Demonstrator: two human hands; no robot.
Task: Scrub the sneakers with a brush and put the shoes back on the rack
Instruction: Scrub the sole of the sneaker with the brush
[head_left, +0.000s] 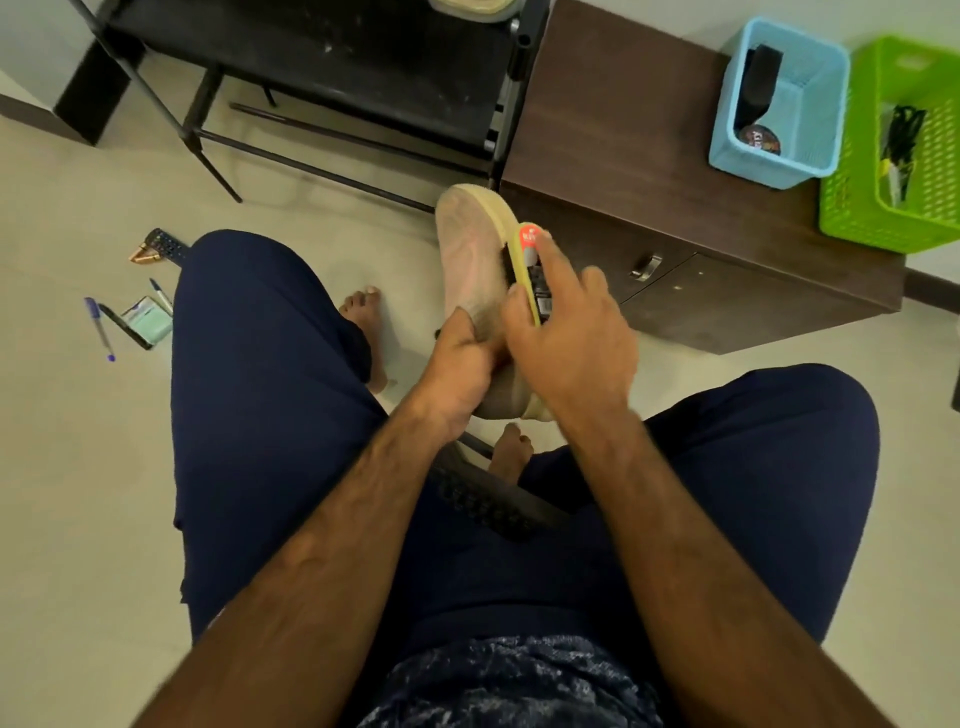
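The person is seated, with both forearms extended forward between the knees. The left hand (457, 364) grips the near end of the sneaker (470, 249), fingers curled round its edge. The sneaker is held clear of the floor, with its far end pointing away from the person toward the lower right corner of the rack (363, 67). A pale pinkish face of the sneaker is turned toward the camera, bordered on the right by a yellowish edge. The right hand (566, 338) holds the brush (530, 260), with the thumb against the brush's near edge, the index finger laid straight along its labelled back and the remaining fingers wrapped over the far side. The brush has a yellow body with a red and grey label. Its dark bristles are in contact with the right side of the sneaker. The rack is a black frame standing on the floor directly ahead, and a second shoe (467, 6) is partly visible on it at the top edge of the view. A dark wooden cabinet (623, 130) stands immediately right of the rack. It carries a blue basket (763, 171) and, just beside it, a green basket (857, 218), each containing dark items. On the floor to the left of the person's left knee lie a remote control (163, 244) and a purple pen (98, 327).
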